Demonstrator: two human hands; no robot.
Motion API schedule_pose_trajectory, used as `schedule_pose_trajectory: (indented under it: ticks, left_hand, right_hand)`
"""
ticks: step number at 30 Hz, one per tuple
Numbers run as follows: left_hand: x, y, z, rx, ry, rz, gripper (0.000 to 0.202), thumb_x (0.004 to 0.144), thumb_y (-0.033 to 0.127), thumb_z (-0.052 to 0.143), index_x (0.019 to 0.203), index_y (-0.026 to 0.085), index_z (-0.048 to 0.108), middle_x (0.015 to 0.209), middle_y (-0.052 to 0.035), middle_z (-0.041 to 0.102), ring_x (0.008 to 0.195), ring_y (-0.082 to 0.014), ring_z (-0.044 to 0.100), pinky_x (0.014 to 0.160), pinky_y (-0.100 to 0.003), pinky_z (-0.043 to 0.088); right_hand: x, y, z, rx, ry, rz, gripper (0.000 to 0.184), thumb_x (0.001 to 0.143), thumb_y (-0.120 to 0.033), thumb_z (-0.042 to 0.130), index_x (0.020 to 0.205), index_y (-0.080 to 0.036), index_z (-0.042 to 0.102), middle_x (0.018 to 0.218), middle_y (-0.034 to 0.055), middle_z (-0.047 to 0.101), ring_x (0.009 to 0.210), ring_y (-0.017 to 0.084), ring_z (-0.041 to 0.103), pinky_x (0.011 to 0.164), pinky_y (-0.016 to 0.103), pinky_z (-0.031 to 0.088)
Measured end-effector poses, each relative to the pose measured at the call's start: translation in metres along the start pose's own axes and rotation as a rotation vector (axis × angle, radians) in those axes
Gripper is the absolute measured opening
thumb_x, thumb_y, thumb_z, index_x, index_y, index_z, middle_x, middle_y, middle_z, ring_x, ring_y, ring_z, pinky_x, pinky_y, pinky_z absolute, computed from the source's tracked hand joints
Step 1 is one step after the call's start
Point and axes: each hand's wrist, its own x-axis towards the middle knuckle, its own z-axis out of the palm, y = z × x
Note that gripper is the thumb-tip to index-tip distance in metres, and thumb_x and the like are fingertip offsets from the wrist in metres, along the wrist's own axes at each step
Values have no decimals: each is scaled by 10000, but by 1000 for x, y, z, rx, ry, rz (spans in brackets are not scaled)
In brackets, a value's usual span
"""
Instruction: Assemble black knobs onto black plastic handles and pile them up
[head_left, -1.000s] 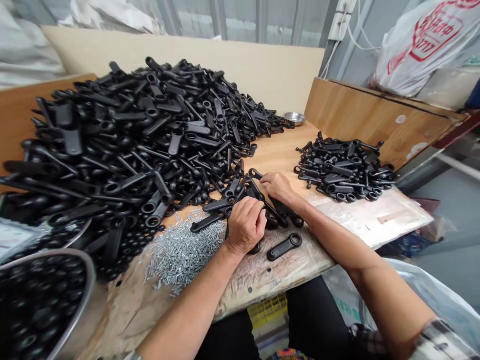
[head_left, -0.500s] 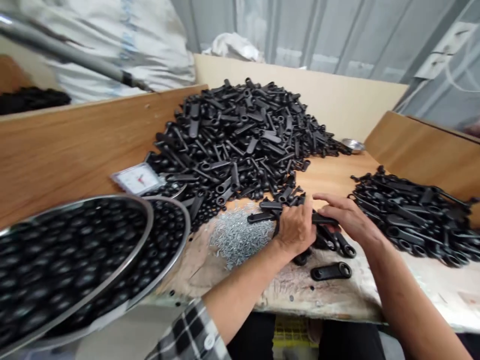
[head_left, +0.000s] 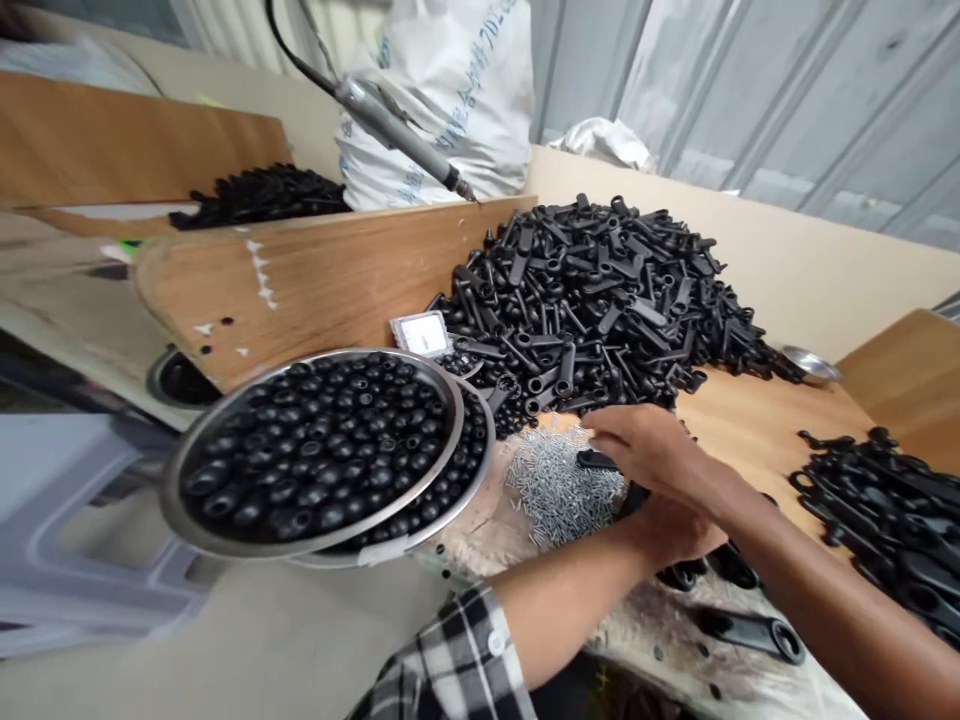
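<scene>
My left hand (head_left: 679,530) is curled low over the bench among black handles. My right forearm crosses in front of its fingers, so what they hold is hidden. My right hand (head_left: 637,440) reaches across above it, its fingers stretched leftward at the edge of a heap of small silver screws (head_left: 566,490). Just below those fingers lies the end of a black crank-like handle (head_left: 598,460). Closer to me, another black handle (head_left: 750,632) with a ring-shaped end rests on the bench. A few more black handles (head_left: 682,573) show under my wrists.
A big pile of black handles (head_left: 600,290) stands at the back, with a second pile (head_left: 892,520) on the right. Two metal bowls of black knobs (head_left: 322,450) overlap on the left. An electric screwdriver (head_left: 405,135) hangs above the wooden divider (head_left: 322,285).
The view has swung left. My right hand has moved leftward over my left hand to the screws; before, both hands were together at a black handle.
</scene>
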Motion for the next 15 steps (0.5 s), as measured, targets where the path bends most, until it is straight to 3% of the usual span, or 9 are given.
schedule_pose_trajectory:
  ticks: [2,5,10,15]
  left_hand:
    - [-2,-3,3,82,-12,31,248,746,283,558,989,246,528,774,-61,602,773,-200,575,787,-324,450]
    - [0,-8,10,104,-47,91,201,732,311,587,910,235,531,677,-32,584,657,-194,569,725,-345,472]
    - [0,-9,12,8,-78,79,259,694,288,635,913,205,525,665,-13,588,616,-182,588,626,-309,487]
    - [-7,0,-8,85,-2,91,253,717,326,604,926,201,536,657,-28,582,632,-188,591,605,-303,446]
  right_hand:
    - [30,-14,19,-160,-208,12,198,747,-200,479,818,-230,662,783,57,660,767,207,604,644,277,406]
    - [64,-22,44,-242,-342,131,210,749,-250,504,860,-192,672,862,119,663,817,264,614,636,311,425]
    - [91,-23,68,-217,-341,186,330,777,-408,481,911,-171,668,907,142,661,846,266,618,628,303,445]
    - [98,-24,75,-178,-285,193,241,758,-283,506,867,-151,675,881,142,663,836,259,615,621,289,431]
